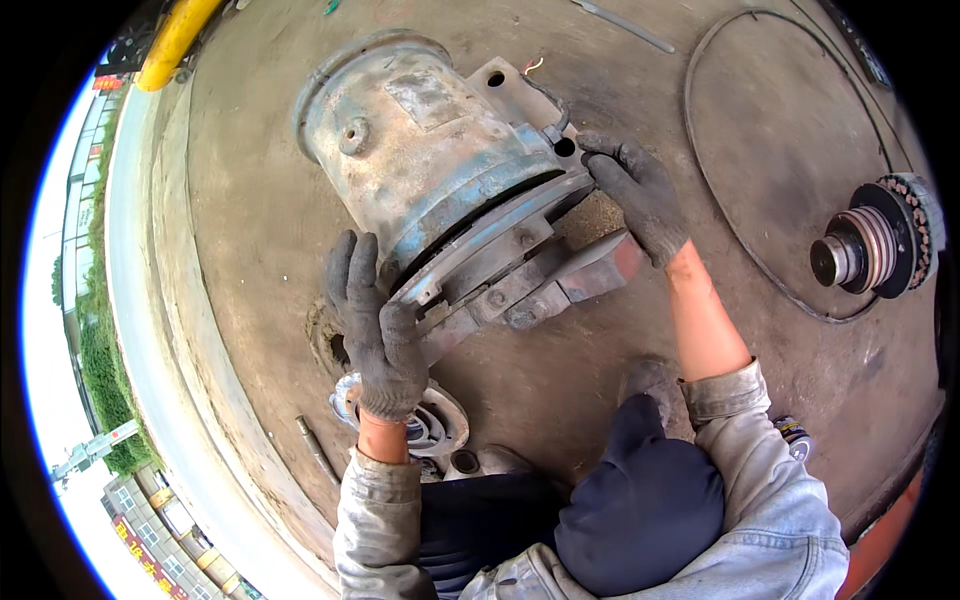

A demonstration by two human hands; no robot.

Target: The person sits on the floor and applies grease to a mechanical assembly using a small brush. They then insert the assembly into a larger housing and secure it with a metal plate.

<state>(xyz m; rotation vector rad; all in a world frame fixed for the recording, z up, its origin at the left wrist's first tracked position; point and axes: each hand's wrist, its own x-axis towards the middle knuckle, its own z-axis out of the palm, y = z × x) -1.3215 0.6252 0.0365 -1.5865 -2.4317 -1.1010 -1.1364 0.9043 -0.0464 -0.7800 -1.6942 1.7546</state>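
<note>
A large worn metal machine housing (430,140), shaped like a motor casing with faded blue paint, lies on its side on the ground. At its near end is a round end cover (490,230), with a dark gap between the two. My left hand (375,330), in a dark glove, has its fingers at the cover's left edge. My right hand (640,190), also gloved, is bent round the right edge. Along the cover's near side runs a thick metal bar (545,300) with a reddish end. A short cable (550,115) comes out beside the housing's base plate (495,85).
Ring-shaped metal parts (435,415) lie below my left hand, near a thin metal rod (317,450). To the right stands a shafted part with grooved rings (865,245), beside a looped cable (688,110). A small can (795,438) is near my right sleeve; a flat strip (630,27) lies farther off.
</note>
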